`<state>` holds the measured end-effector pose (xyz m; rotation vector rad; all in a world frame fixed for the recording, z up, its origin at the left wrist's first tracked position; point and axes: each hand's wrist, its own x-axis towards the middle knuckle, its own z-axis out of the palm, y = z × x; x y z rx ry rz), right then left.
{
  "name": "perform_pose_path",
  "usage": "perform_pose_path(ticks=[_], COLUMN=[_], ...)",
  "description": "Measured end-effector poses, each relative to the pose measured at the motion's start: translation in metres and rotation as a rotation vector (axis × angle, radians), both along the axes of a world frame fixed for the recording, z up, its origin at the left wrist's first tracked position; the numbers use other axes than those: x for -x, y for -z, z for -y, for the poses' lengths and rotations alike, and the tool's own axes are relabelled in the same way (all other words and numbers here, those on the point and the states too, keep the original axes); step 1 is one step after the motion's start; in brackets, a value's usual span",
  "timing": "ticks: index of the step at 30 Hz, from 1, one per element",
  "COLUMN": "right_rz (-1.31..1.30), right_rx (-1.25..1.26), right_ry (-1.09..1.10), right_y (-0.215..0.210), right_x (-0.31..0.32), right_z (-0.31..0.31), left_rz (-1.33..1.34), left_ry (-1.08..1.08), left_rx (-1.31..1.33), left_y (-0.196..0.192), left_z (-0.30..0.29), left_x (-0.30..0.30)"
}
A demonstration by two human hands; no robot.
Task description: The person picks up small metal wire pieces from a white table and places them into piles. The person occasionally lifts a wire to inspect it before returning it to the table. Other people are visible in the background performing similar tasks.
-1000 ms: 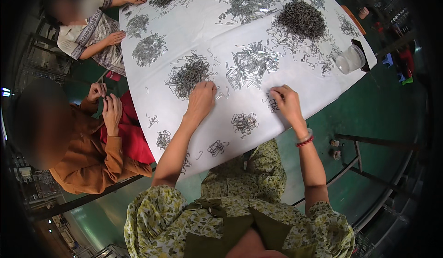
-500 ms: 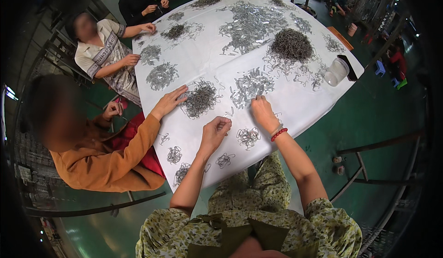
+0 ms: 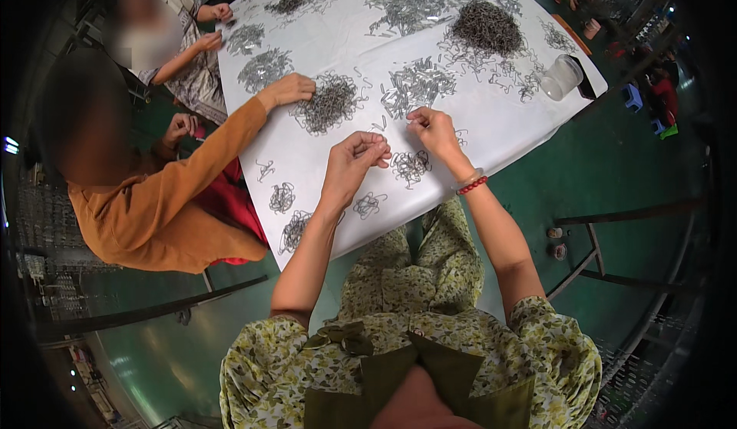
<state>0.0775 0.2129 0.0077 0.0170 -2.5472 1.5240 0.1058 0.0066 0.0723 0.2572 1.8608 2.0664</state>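
Observation:
My left hand (image 3: pixel 358 165) is closed in a pinch above the white table, its fingertips pressed together. What it holds, if anything, is too small to make out. To its right my right hand (image 3: pixel 437 134) pinches too, just at the near edge of a heap of small shiny strips (image 3: pixel 419 85); its contents cannot be made out. Two loose strips (image 3: pixel 381 123) lie between the heap and my left hand. Below my hands sits a small cluster of bent wire hooks (image 3: pixel 411 167). A larger heap of dark wire hooks (image 3: pixel 330 106) lies to the left.
A co-worker's hand (image 3: pixel 290 89) touches the left side of the dark hook heap. More small hook clusters (image 3: pixel 295 231) lie along the near left edge. Farther off are a big hook mound (image 3: pixel 486 28), a broad spread of strips (image 3: pixel 411 3) and a clear plastic jar (image 3: pixel 562 77).
My right hand has drawn back from the strip heap, toward me and my left hand. The co-worker's spread hand has closed at the hook heap. The whole view has tilted.

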Motion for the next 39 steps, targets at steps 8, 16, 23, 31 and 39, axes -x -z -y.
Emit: perform_pose_path(ticks=[8,16,23,31,39], right_rz=[0.13,0.014,-0.004,-0.147,-0.221], right_rx=[0.884,0.692,0.651,-0.03,-0.799], right_ry=[-0.007,0.056,0.033,0.137,-0.23], right_y=[-0.036,-0.031,-0.034,0.003,0.029], right_x=[-0.077,-0.098,-0.096,-0.018,0.026], right_z=[0.026,0.043,0.051,-0.01,-0.013], left_rz=[-0.022,0.002,-0.091,-0.029,-0.085], left_ry=[0.011,-0.071,-0.189,-0.214,-0.152], left_rx=[0.036,-0.044,-0.138,-0.101,0.061], left_y=[0.019,0.026,0.036,0.034,0.049], left_z=[-0.025,-0.024,-0.026,-0.02,-0.007], left_x=[-0.012,-0.03,-0.039,-0.031,-0.032])
